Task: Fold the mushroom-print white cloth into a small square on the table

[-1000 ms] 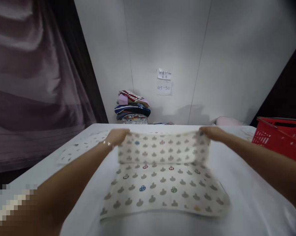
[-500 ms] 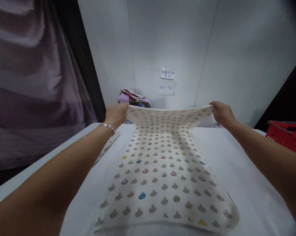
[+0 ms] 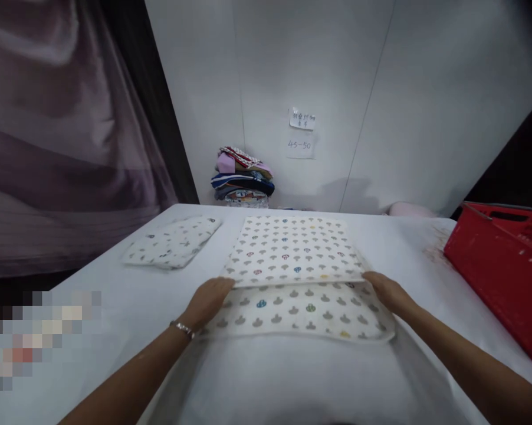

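A white cloth [image 3: 292,245] printed with grey and a few coloured mushrooms lies on the white table, its far part doubled back over the near part. My left hand [image 3: 210,298] grips the left corner of the folded-over edge, and a bracelet circles that wrist. At the right corner of the same edge, my right hand [image 3: 387,290] is closed on the cloth. The edge runs straight between both hands. Below it, a strip of the under layer shows, with a rounded corner at right. The fingertips are partly hidden by the hands.
Left of the cloth lies a folded white printed cloth [image 3: 173,241]. A stack of folded fabrics [image 3: 243,180] stands beyond the table's far edge by the wall. On the right sits a red basket [image 3: 500,271]. Paper notes [image 3: 300,144] hang on the wall; a curtain [image 3: 62,147] hangs at left.
Both hands have come down and nearer with the cloth's far edge. The cloth, stretched up from the table before, is now doubled over on itself.
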`<action>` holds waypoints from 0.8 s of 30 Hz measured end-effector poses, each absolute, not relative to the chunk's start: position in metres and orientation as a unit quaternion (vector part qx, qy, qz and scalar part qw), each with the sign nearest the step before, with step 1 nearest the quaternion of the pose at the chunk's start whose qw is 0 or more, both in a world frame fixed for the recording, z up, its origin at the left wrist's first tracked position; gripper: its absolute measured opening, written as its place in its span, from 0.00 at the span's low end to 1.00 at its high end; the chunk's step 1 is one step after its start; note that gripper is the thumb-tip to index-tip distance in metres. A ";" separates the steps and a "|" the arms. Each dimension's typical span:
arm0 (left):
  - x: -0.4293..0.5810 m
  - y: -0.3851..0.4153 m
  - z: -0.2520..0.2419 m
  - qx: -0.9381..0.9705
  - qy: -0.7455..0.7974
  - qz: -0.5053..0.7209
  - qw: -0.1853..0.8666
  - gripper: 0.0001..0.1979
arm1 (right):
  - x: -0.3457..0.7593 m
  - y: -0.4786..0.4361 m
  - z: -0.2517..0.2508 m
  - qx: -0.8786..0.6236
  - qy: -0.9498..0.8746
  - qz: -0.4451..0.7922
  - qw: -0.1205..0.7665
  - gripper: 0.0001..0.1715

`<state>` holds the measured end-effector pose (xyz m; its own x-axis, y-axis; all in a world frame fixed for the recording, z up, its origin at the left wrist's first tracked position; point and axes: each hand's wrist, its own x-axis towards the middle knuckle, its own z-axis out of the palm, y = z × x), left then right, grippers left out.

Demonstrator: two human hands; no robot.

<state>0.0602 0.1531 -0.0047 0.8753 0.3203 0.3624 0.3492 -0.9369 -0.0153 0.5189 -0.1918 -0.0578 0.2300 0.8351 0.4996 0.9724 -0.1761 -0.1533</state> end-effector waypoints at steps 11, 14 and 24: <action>0.017 0.109 -0.018 -0.961 -0.235 -0.147 -0.009 0.18 | 0.462 -0.240 -0.050 -0.771 -0.592 -0.090 0.218 0.25; 0.007 0.101 -0.017 -0.943 -0.278 -0.177 -0.036 0.20 | 0.452 -0.250 -0.049 -0.780 -0.571 -0.107 0.232 0.26; -0.008 0.079 -0.026 -0.948 -0.280 -0.135 -0.062 0.21 | 0.430 -0.284 -0.064 -0.751 -0.617 -0.096 0.216 0.27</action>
<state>-0.0081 0.0795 -0.0262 0.8066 0.5482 0.2211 0.5148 -0.8353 0.1929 0.4301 -0.2837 -0.0637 0.2215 0.8850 0.4095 0.9675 -0.1469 -0.2059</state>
